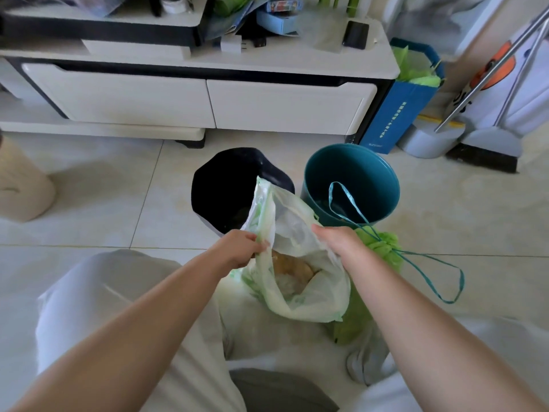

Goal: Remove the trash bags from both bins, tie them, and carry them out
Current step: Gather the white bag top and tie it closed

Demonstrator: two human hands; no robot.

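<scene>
A translucent white trash bag (300,281) with green print and brownish waste inside sits on the floor between my knees, its mouth open. My left hand (242,248) grips the bag's left rim. My right hand (338,240) holds the right rim. Behind the white bag stand a black bin (214,185) and a teal bin (371,176), both without liners. A green drawstring trash bag (380,248), gathered shut at the top, lies to the right of the white bag, partly hidden by my right arm. Its teal drawstring (439,281) loops over the floor and up against the teal bin.
A white TV cabinet (208,99) with drawers runs across the back. A blue paper bag (395,114) with green liners, a dustpan (427,141) and a broom (487,153) stand at the right. A beige cylinder (20,179) sits at the left. Tiled floor surrounds the bins.
</scene>
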